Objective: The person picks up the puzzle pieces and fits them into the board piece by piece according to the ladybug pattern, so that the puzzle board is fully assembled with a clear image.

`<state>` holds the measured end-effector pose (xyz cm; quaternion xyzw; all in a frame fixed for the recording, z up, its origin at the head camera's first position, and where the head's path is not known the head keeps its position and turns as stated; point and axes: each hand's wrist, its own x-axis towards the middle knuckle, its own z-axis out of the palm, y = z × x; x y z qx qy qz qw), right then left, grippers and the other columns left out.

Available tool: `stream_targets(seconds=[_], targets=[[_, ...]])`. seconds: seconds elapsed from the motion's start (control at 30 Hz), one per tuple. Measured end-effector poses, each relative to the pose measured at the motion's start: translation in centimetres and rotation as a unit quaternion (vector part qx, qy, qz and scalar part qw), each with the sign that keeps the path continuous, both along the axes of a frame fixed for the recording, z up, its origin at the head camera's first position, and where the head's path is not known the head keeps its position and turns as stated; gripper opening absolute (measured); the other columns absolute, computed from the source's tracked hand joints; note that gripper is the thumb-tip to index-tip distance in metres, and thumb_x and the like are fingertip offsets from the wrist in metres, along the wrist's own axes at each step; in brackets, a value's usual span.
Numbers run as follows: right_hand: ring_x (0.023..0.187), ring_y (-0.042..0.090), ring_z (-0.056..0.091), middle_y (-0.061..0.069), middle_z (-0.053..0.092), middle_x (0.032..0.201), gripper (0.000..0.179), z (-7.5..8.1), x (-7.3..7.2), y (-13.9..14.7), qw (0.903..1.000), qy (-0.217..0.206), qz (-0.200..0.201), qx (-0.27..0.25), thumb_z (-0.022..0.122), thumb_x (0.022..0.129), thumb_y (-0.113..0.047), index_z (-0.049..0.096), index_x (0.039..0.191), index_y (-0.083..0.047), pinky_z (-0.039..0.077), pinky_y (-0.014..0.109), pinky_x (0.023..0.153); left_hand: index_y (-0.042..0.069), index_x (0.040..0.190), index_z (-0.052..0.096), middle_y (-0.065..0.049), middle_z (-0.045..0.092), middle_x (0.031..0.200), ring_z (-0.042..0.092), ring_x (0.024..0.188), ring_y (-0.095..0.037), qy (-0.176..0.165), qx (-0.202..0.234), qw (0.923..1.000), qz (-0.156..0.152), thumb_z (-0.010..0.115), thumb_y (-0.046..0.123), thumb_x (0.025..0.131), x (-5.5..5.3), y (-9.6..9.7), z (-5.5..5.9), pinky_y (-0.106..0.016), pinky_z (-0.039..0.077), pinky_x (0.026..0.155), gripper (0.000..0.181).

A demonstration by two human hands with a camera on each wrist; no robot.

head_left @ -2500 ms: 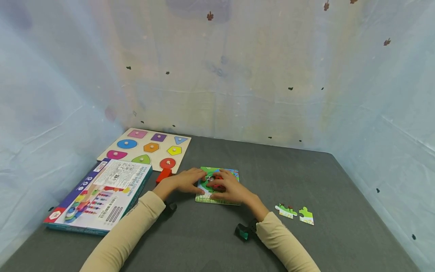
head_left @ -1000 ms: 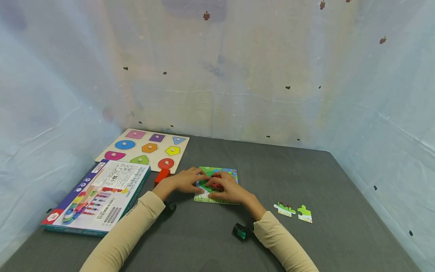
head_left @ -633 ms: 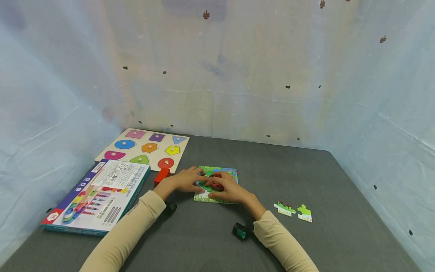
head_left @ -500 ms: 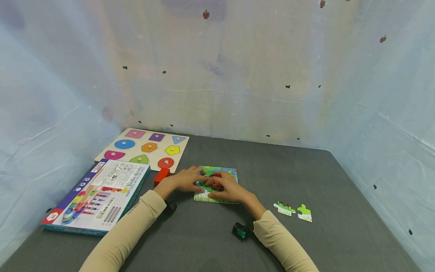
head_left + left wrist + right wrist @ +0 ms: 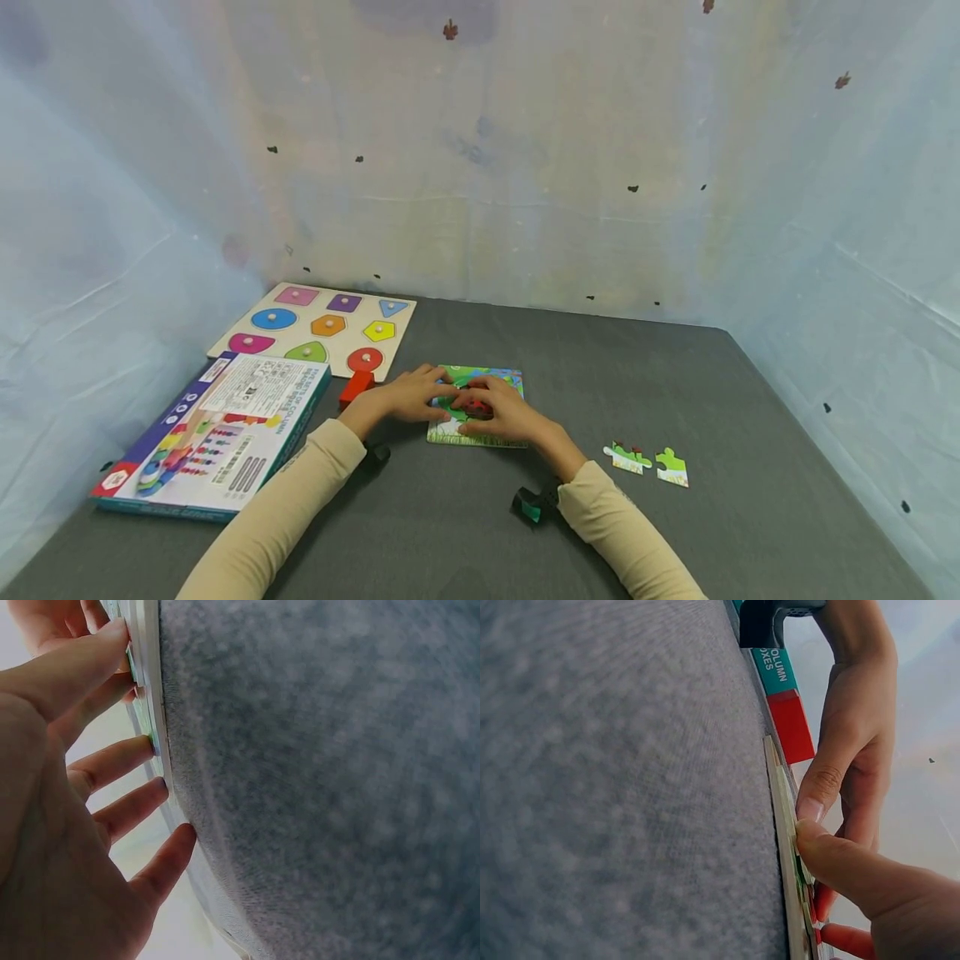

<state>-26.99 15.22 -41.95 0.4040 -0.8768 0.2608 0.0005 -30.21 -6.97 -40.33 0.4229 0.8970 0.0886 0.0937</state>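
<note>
A jigsaw puzzle [image 5: 480,437] with a green meadow and a red ladybug lies in the middle of the dark grey table. My left hand [image 5: 411,397] rests on its left part, fingers spread and fairly straight, tips on the surface. From the right my right hand [image 5: 504,414] touches the ladybug area with thumb and fingers. Both hands' fingertips come close together and hide part of the picture. In the right wrist view the thumbs press on pieces raised above the board edge [image 5: 780,825]. Two loose jigsaw pieces, one wavy [image 5: 628,459] and one knobbed [image 5: 672,468], lie right of the puzzle.
A wooden shape board [image 5: 352,325] with coloured knobbed shapes lies at the back left. Before it a flat toy box [image 5: 225,433] lies on the table, with a red block [image 5: 356,388] near my left wrist. Pale sheeting [image 5: 480,233] hangs around the table.
Compared with the oldest frame, the fingertips of both hands are slightly closer together over the ladybug. The puzzle and the loose pieces stay in place; the head view shifts a little.
</note>
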Motion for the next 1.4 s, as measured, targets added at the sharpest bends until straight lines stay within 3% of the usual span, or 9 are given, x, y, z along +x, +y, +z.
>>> stream_targets(seconds=[0.6,0.93,1.23,1.4], targets=[[0.118,0.034,0.043,0.020,0.047,0.130,0.032,-0.82,-0.17,-0.05,0.9992,0.029,0.011,-0.024,0.072,0.083,-0.026,0.067,0.110,-0.011,0.035,0.048,0.095,0.023,0.135,0.050,-0.004,0.041,0.133,0.035,0.123,-0.029,-0.007,-0.002,1.0000,0.006,0.058,0.035,0.092,0.11,-0.05,0.08,-0.056,0.034,0.095,0.045],[0.110,0.026,0.046,0.012,0.050,0.126,0.033,-0.35,0.15,-0.20,0.9985,0.053,0.009,0.012,0.070,0.084,-0.030,0.064,0.113,-0.014,0.036,0.044,0.093,0.023,0.135,0.051,-0.005,0.041,0.131,0.036,0.121,-0.029,-0.010,0.012,0.9998,0.009,0.065,0.046,0.084,-0.07,-0.02,-0.24,-0.055,0.035,0.095,0.058],[0.096,0.019,0.048,0.007,0.053,0.117,0.034,-0.02,0.08,-0.39,0.9952,0.085,0.017,0.044,0.065,0.087,-0.035,0.061,0.115,-0.015,0.038,0.039,0.086,0.022,0.131,0.053,-0.006,0.041,0.130,0.038,0.117,-0.028,-0.006,0.017,0.9997,0.019,0.069,0.048,0.079,0.42,0.20,0.43,-0.054,0.037,0.093,0.060],[0.105,0.022,0.047,0.008,0.051,0.122,0.036,0.02,0.12,-0.38,0.9960,0.071,0.004,0.055,0.065,0.087,-0.037,0.061,0.117,-0.017,0.036,0.042,0.092,0.021,0.131,0.053,-0.006,0.042,0.127,0.039,0.115,-0.027,0.000,0.009,0.9998,0.018,0.069,0.047,0.079,0.43,0.28,0.61,-0.052,0.038,0.093,0.060]])
